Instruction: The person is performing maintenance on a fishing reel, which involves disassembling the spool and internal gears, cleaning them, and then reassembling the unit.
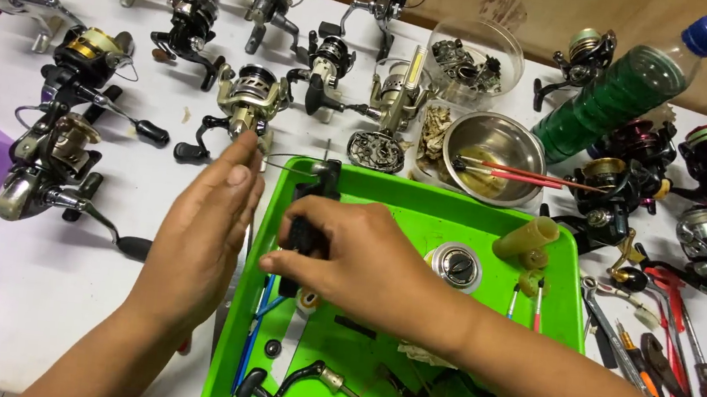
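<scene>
Right hand (356,256) gripping black reel (310,211)

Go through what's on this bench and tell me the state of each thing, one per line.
Black fishing reel body: gripped in the right hand, over the green plastic tray.
Left hand: open, flat, fingers straight, holding nothing.
Green plastic bottle with blue cap: capped, leaning.
Round steel bowl: upright, red-handled brushes resting in it.
Clear plastic tub: uncovered, small parts inside.
Black crank handle: detached, lying in the tray.
</scene>
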